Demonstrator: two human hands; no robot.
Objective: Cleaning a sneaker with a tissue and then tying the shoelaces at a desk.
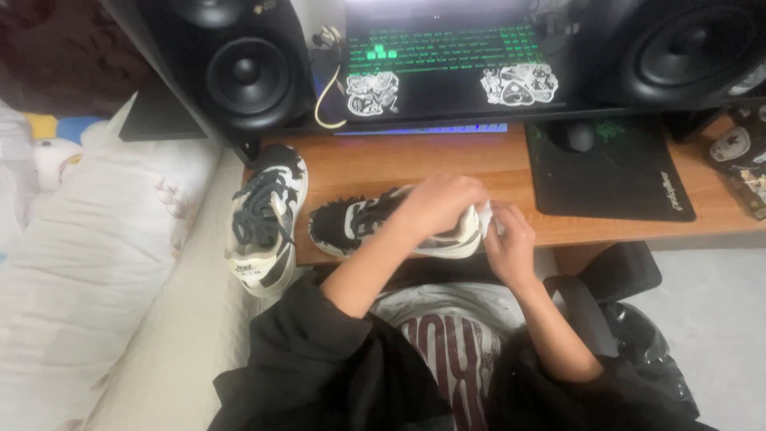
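Black-and-white low-top sneaker (375, 223), lying on its side at the near edge of the wooden desk (447, 160). Left hand (439, 203) clamps over its heel; right hand (511, 239) pinches a white wipe (488, 217) against the heel. Step judged: heel wiping, firm steadying needed. Matching sneaker (267, 215) overhangs desk's left end, white oblong tongue label. Two white cartoon stickers (519, 84) on laptop (447, 64).

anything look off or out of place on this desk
Yes: two black-and-white sneakers sit on the wooden desk by the laptop. One sneaker hangs over the desk's left edge, toe pointing off it. The other sneaker lies sideways under the left hand, while the right hand presses a white cloth to its heel.
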